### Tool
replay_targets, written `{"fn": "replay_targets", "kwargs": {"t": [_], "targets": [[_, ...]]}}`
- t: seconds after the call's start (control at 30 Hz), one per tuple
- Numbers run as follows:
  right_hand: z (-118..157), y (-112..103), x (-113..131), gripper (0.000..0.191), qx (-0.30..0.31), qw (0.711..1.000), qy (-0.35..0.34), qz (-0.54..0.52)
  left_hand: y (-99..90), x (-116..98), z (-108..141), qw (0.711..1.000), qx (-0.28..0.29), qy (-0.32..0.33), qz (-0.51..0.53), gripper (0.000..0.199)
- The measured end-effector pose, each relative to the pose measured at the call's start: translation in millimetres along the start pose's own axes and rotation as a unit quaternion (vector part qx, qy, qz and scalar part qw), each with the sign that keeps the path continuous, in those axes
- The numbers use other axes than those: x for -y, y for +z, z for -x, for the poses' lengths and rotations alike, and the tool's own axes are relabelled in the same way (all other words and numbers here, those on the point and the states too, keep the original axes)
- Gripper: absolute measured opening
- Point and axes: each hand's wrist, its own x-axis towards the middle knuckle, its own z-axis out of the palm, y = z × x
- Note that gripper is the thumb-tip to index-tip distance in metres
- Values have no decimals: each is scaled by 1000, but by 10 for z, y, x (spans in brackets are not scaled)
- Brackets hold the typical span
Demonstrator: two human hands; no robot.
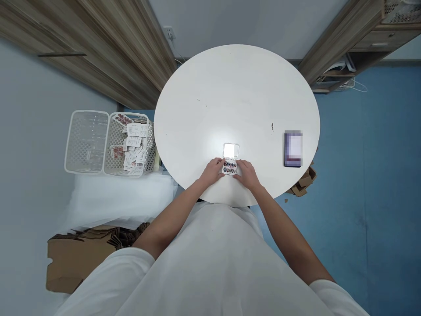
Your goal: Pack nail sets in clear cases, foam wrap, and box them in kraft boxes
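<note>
A small clear plastic case [230, 167] lies on the white oval table [237, 87], near the edge closest to me. Its hinged lid [231, 151] is tipped back, away from me. Inside sit rows of small dark, shiny pieces with some pink among them; they are too small to name surely. My left hand [213, 171] holds the case's left side with curled fingers. On the opposite side, my right hand [247, 173] grips the case between thumb and fingers.
A purple boxed item [293, 149], partly blurred, lies at the table's right. Left of the table, a white lidded basket [149, 149] stands open with many printed cards. Flattened cardboard [79, 259] is at lower left, cardboard pieces [302, 182] on the right floor, a wooden cabinet [368, 41] at upper right.
</note>
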Motion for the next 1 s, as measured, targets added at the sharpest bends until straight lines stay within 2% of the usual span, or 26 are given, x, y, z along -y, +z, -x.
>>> {"fn": "replay_targets", "kwargs": {"t": [0.37,0.57,0.67,0.8,0.9,1.0], "targets": [[-2,4,38,63,0,1000,8,11,42,46,9,1000,-7,10,-3,71],[42,-72,154,79,-4,995,68,-73,59,-37,76,997,-35,-46,58,77],[108,-119,173,82,-16,969,139,-201,75,-86,142,983,-52,-116,135,76],[187,-135,139,72,-25,906,206,-368,70,-92,211,932,-72,-233,267,61],[178,-113,132,65,-39,881,222,-416,59,-95,201,901,-81,-258,338,54],[123,-82,174,62,-38,877,232,-419,63,-126,152,883,-81,-261,382,49]]}}
